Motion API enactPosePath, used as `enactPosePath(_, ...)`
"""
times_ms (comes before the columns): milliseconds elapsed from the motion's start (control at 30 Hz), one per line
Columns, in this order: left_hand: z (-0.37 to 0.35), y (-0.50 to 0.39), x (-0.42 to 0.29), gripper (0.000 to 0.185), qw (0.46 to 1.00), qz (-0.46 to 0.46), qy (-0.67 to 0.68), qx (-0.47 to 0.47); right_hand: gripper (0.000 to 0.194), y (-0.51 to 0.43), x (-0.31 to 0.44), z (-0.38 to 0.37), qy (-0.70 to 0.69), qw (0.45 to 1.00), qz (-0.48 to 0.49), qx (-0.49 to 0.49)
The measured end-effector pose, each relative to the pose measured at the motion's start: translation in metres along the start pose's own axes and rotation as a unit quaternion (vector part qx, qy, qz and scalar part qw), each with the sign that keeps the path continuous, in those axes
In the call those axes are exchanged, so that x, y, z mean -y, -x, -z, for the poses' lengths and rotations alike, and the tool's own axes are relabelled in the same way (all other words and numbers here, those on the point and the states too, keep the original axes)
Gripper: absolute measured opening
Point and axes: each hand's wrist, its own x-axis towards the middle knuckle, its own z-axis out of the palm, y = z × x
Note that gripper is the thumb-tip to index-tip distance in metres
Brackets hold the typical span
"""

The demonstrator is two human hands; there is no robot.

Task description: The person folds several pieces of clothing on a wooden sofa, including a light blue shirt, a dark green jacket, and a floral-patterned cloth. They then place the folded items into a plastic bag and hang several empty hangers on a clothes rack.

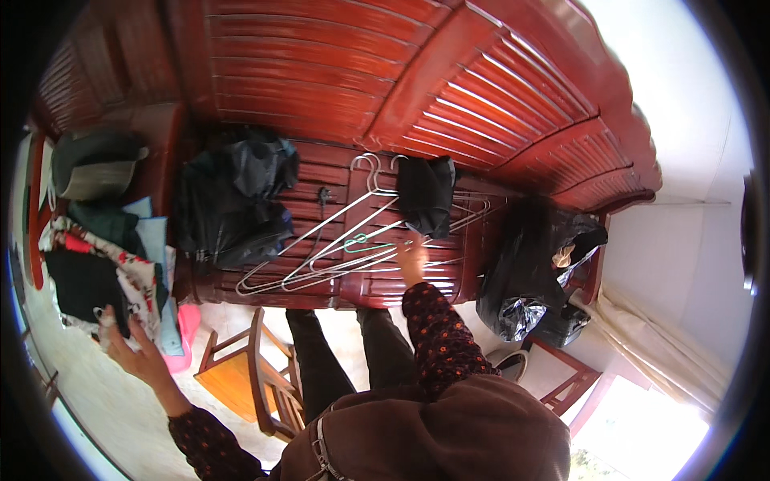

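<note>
My left hand [129,346] reaches over a pile of clothes at the left, its fingers apart at the near edge of a folded black cloth [84,282]. That cloth lies on a white and red floral garment [141,279]. My right hand [412,258] is blurred over the wooden bench, just below a folded black garment [426,192]. Its fingertips meet the metal wire hangers [337,219] beside that garment; whether they grip a wire cannot be told. The black garment lies over part of the hangers. A thin green hanger [356,242] lies among them.
Black plastic bags [240,198] sit on the left of the red-brown slatted bench [367,294], and more black bags [517,264] at its right end. A dark cap [99,162] rests beyond the clothes. Close to my legs stands a wooden chair [231,385]. A curtain [656,343] hangs at right.
</note>
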Motion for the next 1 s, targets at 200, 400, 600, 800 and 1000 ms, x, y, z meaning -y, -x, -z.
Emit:
enactPosePath(200, -0.041, 0.135, -0.135, 0.032, 0.93, 0.021, 0.206, 0.303, 0.081, -0.096, -0.019, 0.068, 0.014, 0.999, 0.044, -0.015)
enactPosePath(400, -0.036, 0.127, -0.275, 0.036, 0.777, -0.033, 0.385, 0.498, 0.019, -0.15, -0.023, 0.052, -0.525, 0.85, -0.04, 0.011)
enactPosePath(600, -0.033, 0.116, -0.312, 0.077, 0.866, -0.061, 0.285, 0.407, 0.027, -0.039, 0.038, 0.123, -0.537, 0.832, 0.048, 0.132)
enactPosePath(800, -0.022, 0.067, -0.278, 0.075, 0.879, -0.174, 0.274, 0.35, 0.024, 0.078, 0.114, 0.176, -0.414, 0.686, 0.123, 0.585)
enactPosePath(1000, 0.008, 0.093, -0.142, 0.06, 0.732, 0.22, 0.488, 0.421, 0.012, 0.133, 0.223, 0.193, -0.297, 0.581, 0.187, 0.734)
